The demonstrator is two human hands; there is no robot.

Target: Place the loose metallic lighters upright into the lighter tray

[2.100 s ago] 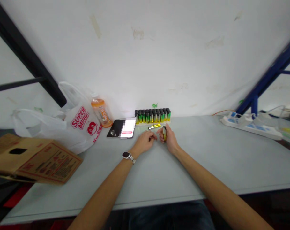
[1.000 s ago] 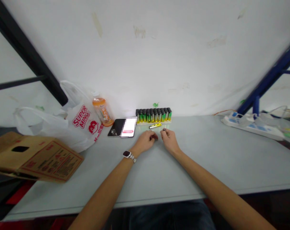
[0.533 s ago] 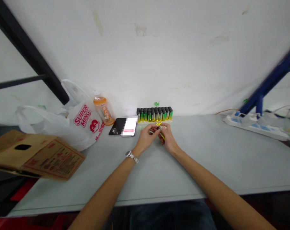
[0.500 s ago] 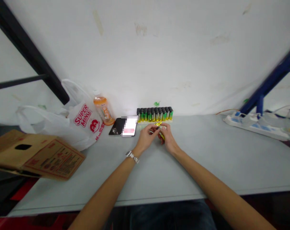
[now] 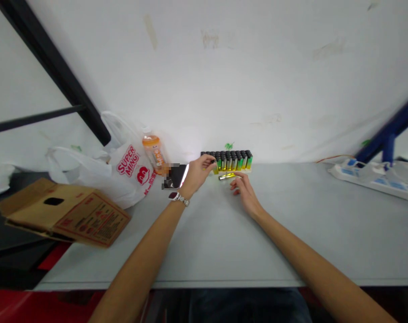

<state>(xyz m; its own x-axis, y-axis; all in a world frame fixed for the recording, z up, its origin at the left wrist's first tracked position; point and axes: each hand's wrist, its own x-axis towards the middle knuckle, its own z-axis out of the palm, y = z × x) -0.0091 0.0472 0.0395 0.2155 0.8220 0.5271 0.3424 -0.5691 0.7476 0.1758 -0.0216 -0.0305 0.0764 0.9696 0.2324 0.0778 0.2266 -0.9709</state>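
Note:
Rows of upright green-and-yellow cylinders with black tops stand on the grey table against the wall. My left hand pinches a yellow cylinder with a black top at the left front of these rows. A shiny yellow cylinder lies on its side in front of the rows. Just right of it is my right hand, its fingers bent and apart, touching or nearly touching the lying cylinder's right end; nothing shows in its grasp.
A dark phone or tablet lies left of my left hand. Further left are an orange-capped-label bottle, a white plastic bag and a cardboard box. A white power strip sits at the right.
My hands were together around a yellow cylinder. They are now apart: the left has moved to the left end of the rows with a cylinder, and the right has let go. The view has shifted slightly.

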